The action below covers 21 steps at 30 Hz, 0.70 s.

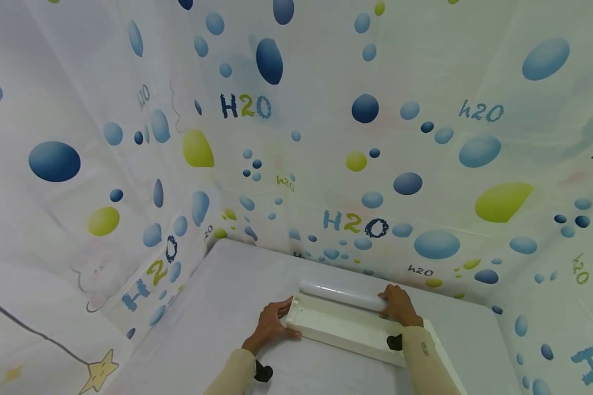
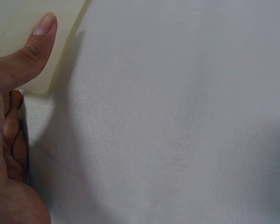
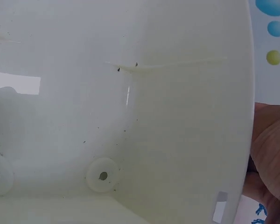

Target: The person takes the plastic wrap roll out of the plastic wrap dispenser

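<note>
A long cream plastic trough lies open side up on the white surface. Behind its back wall is a glossy white roll. At the trough's left end my left hand grips the corner, thumb along the front and fingers toward the back; in the left wrist view the thumb lies against the cream wall. My right hand holds the right part of the roll. In the right wrist view, the trough's inside shows round holes and dark specks, and the right hand is outside the wall, its fingertips hidden.
A cream strip extends toward the lower right, partly covered by the right sleeve. Patterned curtains with blue and green spots enclose the white-covered surface at the back and sides.
</note>
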Available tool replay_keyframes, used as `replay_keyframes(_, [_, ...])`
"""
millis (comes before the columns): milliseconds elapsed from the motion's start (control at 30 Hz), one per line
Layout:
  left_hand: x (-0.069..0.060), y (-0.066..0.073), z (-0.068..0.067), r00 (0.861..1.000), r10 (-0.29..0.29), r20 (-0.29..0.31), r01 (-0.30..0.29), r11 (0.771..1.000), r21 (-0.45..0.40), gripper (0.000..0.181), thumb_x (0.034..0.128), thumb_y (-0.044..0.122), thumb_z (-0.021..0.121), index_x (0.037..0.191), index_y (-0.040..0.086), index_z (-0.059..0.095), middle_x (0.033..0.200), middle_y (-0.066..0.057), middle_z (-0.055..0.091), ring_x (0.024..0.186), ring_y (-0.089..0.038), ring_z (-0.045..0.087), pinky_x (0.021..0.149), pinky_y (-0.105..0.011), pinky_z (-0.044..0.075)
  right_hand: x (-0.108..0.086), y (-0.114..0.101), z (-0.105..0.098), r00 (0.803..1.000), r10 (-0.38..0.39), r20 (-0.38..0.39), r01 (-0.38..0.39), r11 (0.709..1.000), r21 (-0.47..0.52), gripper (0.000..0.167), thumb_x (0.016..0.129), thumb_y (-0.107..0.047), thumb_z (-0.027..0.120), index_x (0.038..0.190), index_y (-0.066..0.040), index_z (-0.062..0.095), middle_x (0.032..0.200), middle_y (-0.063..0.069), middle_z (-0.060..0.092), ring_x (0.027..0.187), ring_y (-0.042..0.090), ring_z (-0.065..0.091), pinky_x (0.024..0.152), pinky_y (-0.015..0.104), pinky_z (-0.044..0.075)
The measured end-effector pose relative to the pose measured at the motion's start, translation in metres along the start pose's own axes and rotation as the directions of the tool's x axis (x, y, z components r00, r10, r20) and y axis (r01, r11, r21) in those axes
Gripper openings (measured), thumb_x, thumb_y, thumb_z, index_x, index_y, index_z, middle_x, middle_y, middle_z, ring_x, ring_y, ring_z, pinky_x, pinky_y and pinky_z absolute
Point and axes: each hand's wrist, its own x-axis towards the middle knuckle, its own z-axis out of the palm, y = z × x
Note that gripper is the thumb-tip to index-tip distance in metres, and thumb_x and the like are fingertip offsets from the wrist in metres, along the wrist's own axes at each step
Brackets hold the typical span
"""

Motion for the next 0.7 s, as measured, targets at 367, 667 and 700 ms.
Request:
replay_keyframes(367, [-0.0009, 0.0064, 0.0001, 1.000, -0.004, 0.001, 0.004, 1.000, 0.011, 0.114, 0.0608, 0.029, 0.110, 0.157, 0.000, 0.055, 0.151, -0.016, 0.066, 0.137, -0.041, 0.068, 0.117, -0.063, 0.052, -0.0014, 0.0017, 0.0002, 1.000, -0.006, 0.001, 0.006, 1.000, -0.009, 0.060, 0.065, 0.002, 0.101, 0.119, 0.011, 0.078, 0.103, 0.018, 0.075, 0.095, 0.033, 0.068, 0.099, 0.059, 0.059])
replay_keyframes(667, [-0.0005, 0.0077, -0.0019, 1.000, 0.001, -0.005, -0.001, 1.000, 0.028, 0.113, 0.0618, 0.029, 0.109, 0.157, 0.000, 0.055, 0.151, -0.016, 0.066, 0.137, -0.040, 0.068, 0.119, -0.064, 0.050, -0.0005, -0.0002, -0.0003, 1.000, -0.004, 0.011, 0.004, 1.000, -0.013, 0.061, 0.065, 0.002, 0.101, 0.120, 0.011, 0.078, 0.103, 0.019, 0.075, 0.096, 0.036, 0.069, 0.099, 0.059, 0.059])
replay_keyframes(700, [-0.0004, 0.0078, -0.0020, 1.000, 0.002, -0.006, -0.002, 0.999, 0.034, 0.113, 0.0620, 0.029, 0.109, 0.157, 0.000, 0.055, 0.150, -0.017, 0.066, 0.137, -0.040, 0.068, 0.119, -0.065, 0.050, -0.0003, 0.0000, 0.0001, 1.000, -0.005, 0.010, 0.006, 1.000, -0.014, 0.061, 0.064, 0.002, 0.101, 0.120, 0.011, 0.078, 0.103, 0.019, 0.075, 0.096, 0.036, 0.069, 0.099, 0.059, 0.060])
